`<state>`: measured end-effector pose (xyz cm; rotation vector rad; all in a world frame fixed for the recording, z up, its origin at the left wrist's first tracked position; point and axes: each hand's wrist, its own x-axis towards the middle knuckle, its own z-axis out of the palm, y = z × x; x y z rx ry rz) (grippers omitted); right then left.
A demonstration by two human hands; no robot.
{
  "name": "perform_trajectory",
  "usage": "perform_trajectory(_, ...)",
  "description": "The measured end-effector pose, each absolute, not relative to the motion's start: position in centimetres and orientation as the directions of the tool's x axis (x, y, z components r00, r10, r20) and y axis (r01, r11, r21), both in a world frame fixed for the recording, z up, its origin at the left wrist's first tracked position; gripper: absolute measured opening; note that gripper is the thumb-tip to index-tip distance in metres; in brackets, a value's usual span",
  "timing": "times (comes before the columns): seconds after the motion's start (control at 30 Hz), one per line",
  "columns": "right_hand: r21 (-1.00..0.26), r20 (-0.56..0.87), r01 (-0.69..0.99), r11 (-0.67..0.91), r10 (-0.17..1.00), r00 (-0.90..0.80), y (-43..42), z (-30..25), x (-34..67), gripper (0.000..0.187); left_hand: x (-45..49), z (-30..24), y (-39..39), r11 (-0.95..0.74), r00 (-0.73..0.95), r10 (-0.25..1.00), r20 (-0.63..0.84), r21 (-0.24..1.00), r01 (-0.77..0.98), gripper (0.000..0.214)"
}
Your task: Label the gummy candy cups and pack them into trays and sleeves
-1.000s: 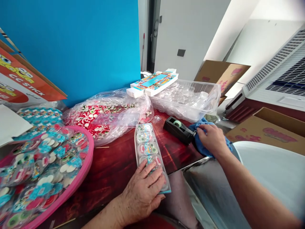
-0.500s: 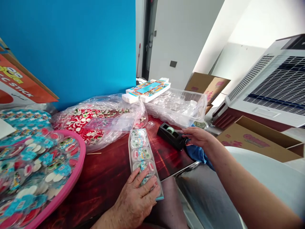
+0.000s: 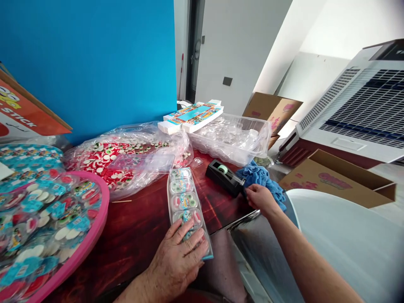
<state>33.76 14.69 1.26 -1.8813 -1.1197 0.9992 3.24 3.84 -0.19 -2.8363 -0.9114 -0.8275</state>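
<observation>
My left hand point(image 3: 179, 256) lies flat, fingers spread, on the near end of a long clear tray of candy cups point(image 3: 183, 198) that rests on the dark red table point(image 3: 139, 227). My right hand point(image 3: 259, 198) is at the cutter end of a black tape dispenser point(image 3: 223, 176), its fingers pinched together there; what they hold is too small to see. A crumpled blue cloth point(image 3: 263, 179) sits right behind that hand at the table's edge.
A pink round tray point(image 3: 91, 240) full of packed candy cups fills the left. A plastic bag of red and white candies point(image 3: 126, 155) and a clear bin of empty cups point(image 3: 233, 136) with flat printed boxes point(image 3: 192, 115) lie behind. Cardboard cartons point(image 3: 337, 179) and an air cooler point(image 3: 356, 113) stand to the right.
My right hand came off the blue cloth, rose to the tape dispenser and now pinches at its cutter end. My left hand stayed on the candy tray.
</observation>
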Motion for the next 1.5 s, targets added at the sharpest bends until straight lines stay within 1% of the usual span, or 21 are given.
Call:
perform_trajectory(0.07, -0.833, -0.218, 0.418, -0.362, 0.910, 0.354, 14.3, 1.9, 33.3, 0.024, 3.2, 0.1, 3.8, -0.820, 0.686, 0.539, 0.489, 0.118, 0.560, 0.031)
perform_trajectory(0.13, -0.830, -0.210, 0.455, -0.322, 0.937, 0.279, 12.9, 3.1, 32.2, 0.021, 3.2, 0.5, 3.8, -0.817, 0.694, 0.548, 0.466, 0.121, 0.564, 0.031)
perform_trajectory(0.2, -0.867, -0.276, 0.431, -0.250, 0.961, 0.002, 11.2, 4.6, 30.4, 0.021, 3.3, 0.8, 3.9, -0.816, 0.698, 0.552, 0.456, 0.120, 0.566, 0.030)
perform_trajectory(0.23, -0.895, -0.318, 0.385, -0.227, 0.929, -0.190, 10.4, 5.3, 29.4, 0.024, 3.3, 1.0, 3.9, -0.815, 0.697, 0.552, 0.458, 0.119, 0.567, 0.030)
perform_trajectory(0.3, -0.934, -0.346, 0.271, -0.234, 0.786, -0.512, 9.4, 6.2, 27.3, 0.030, 3.3, 1.1, 3.9, -0.812, 0.685, 0.554, 0.474, 0.123, 0.571, 0.030)
perform_trajectory(0.33, -0.939, -0.344, 0.230, -0.256, 0.722, -0.600, 9.2, 6.4, 26.4, 0.032, 3.3, 1.1, 3.8, -0.812, 0.682, 0.554, 0.478, 0.127, 0.570, 0.031)
perform_trajectory(0.4, -0.938, -0.341, 0.194, -0.289, 0.653, -0.676, 9.5, 6.0, 25.1, 0.034, 3.2, 0.9, 3.7, -0.810, 0.684, 0.560, 0.468, 0.136, 0.570, 0.032)
perform_trajectory(0.6, -0.923, -0.377, 0.226, -0.311, 0.623, -0.686, 11.5, 2.9, 24.6, 0.039, 3.3, 0.9, 3.5, -0.796, 0.676, 0.579, 0.455, 0.139, 0.588, 0.034)
perform_trajectory(0.8, -0.918, -0.396, 0.292, -0.267, 0.574, -0.717, 11.9, 2.4, 24.7, 0.038, 3.9, 2.1, 3.9, -0.779, 0.728, 0.606, 0.321, 0.057, 0.624, 0.029)
perform_trajectory(0.87, -0.913, -0.407, 0.337, -0.231, 0.576, -0.709, 11.6, 2.6, 24.5, 0.033, 3.9, 2.1, 4.0, -0.781, 0.734, 0.604, 0.310, 0.047, 0.623, 0.029)
perform_trajectory(0.93, -0.894, -0.395, 0.434, -0.108, 0.644, -0.655, 11.1, 2.8, 24.1, 0.024, 3.9, 1.8, 4.0, -0.781, 0.732, 0.604, 0.315, 0.048, 0.623, 0.031)
perform_trajectory(0.97, -0.866, -0.360, 0.500, -0.014, 0.711, -0.603, 10.8, 2.8, 23.7, 0.018, 3.9, 1.6, 3.9, -0.780, 0.729, 0.604, 0.321, 0.050, 0.624, 0.031)
perform_trajectory(1.0, -0.814, -0.305, 0.575, 0.081, 0.783, -0.542, 10.5, 2.8, 23.2, 0.020, 3.9, 1.4, 3.9, -0.778, 0.725, 0.606, 0.327, 0.053, 0.626, 0.032)
perform_trajectory(1.07, -0.653, -0.191, 0.732, 0.194, 0.893, -0.408, 10.0, 2.6, 22.1, 0.046, 3.9, 1.0, 3.8, -0.778, 0.721, 0.606, 0.336, 0.062, 0.625, 0.032)
perform_trajectory(1.1, -0.565, -0.168, 0.803, 0.190, 0.926, -0.338, 9.8, 2.3, 21.5, 0.056, 3.9, 0.9, 3.8, -0.778, 0.717, 0.606, 0.344, 0.068, 0.625, 0.032)
perform_trajectory(1.17, -0.422, -0.202, 0.899, 0.116, 0.955, -0.218, 9.5, 1.8, 20.7, 0.056, 3.9, 1.0, 3.7, -0.777, 0.705, 0.609, 0.362, 0.093, 0.623, 0.031)
perform_trajectory(1.23, -0.366, -0.186, 0.929, 0.056, 0.974, -0.132, 9.2, 1.5, 20.5, 0.042, 3.7, 1.5, 3.6, -0.777, 0.701, 0.621, 0.351, 0.160, 0.608, 0.035)
perform_trajectory(1.33, -0.503, 0.079, 0.856, 0.118, 0.993, -0.090, 8.1, 1.6, 20.9, 0.034, 2.7, 3.0, 3.7, -0.765, 0.723, 0.633, 0.278, 0.372, 0.527, 0.046)
perform_trajectory(1.4, -0.561, 0.236, 0.781, 0.276, 0.957, -0.168, 6.6, 1.7, 20.9, 0.037, 1.6, 4.3, 4.1, -0.699, 0.695, 0.669, 0.263, 0.540, 0.468, 0.045)
perform_trajectory(1.43, -0.544, 0.275, 0.758, 0.360, 0.930, -0.244, 5.7, 1.6, 20.7, 0.041, 1.1, 5.0, 4.5, -0.659, 0.669, 0.695, 0.264, 0.605, 0.446, 0.043)
perform_trajectory(1.5, -0.439, 0.293, 0.759, 0.481, 0.875, -0.385, 4.1, 1.1, 19.9, 0.063, 0.2, 6.3, 5.7, -0.611, 0.657, 0.720, 0.224, 0.654, 0.447, 0.047)
